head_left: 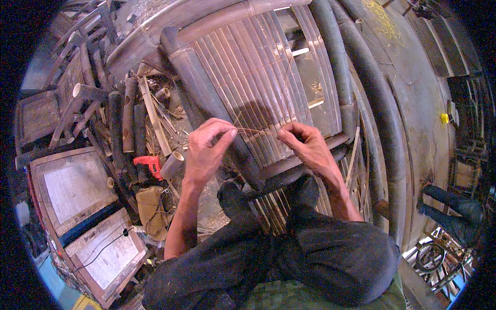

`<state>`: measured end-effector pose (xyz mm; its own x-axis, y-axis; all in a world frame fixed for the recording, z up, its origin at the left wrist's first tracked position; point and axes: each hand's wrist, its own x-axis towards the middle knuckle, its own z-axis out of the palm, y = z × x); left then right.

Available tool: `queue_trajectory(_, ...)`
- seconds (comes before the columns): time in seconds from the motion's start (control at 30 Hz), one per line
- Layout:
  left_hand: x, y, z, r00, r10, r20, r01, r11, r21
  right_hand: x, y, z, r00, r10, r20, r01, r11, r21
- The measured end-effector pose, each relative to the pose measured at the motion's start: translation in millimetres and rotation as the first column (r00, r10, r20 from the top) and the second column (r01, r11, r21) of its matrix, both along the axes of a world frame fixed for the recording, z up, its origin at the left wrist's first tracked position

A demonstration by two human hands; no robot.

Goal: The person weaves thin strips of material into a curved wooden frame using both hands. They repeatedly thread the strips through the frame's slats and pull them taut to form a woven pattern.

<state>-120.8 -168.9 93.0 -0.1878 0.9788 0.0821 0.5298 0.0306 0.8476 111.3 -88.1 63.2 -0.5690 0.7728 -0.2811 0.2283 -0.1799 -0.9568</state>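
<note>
A thin brown cord [253, 130] stretches between my two hands, above a dark bamboo frame [217, 103] filled with long bamboo slats [243, 57]. My left hand [211, 147] pinches one end of it between thumb and fingertips, over the frame's left rail. With thumb and forefinger, my right hand [306, 144] grips the other part, over the slats near the close end. A strand rises from there toward the slats. Toward the right side of the frame, a gap between slats shows the floor and a pale strip [299, 52].
Left of the frame lie bamboo poles [129, 113], a red power tool [149, 166] and a brown bag [151, 212]. A wooden cabinet panel [77, 186] stands at the lower left. Long dark poles [380, 103] curve along the right. Another person's legs [452, 209] show at far right.
</note>
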Motion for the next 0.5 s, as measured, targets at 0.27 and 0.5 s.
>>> queue_trajectory(0.27, -7.3, -2.9, -2.4, 1.0, 0.03, -0.002, -0.03, 0.999, -0.036, 10.6, 5.7, 3.6, 0.963, -0.267, 0.026, 0.268, 0.957, -0.107)
queue_trajectory(0.5, -5.2, -5.2, -10.0, 1.0, 0.029, -0.008, -0.03, 0.997, -0.068, 11.5, 8.0, -3.2, 0.92, -0.382, -0.088, 0.378, 0.924, -0.057)
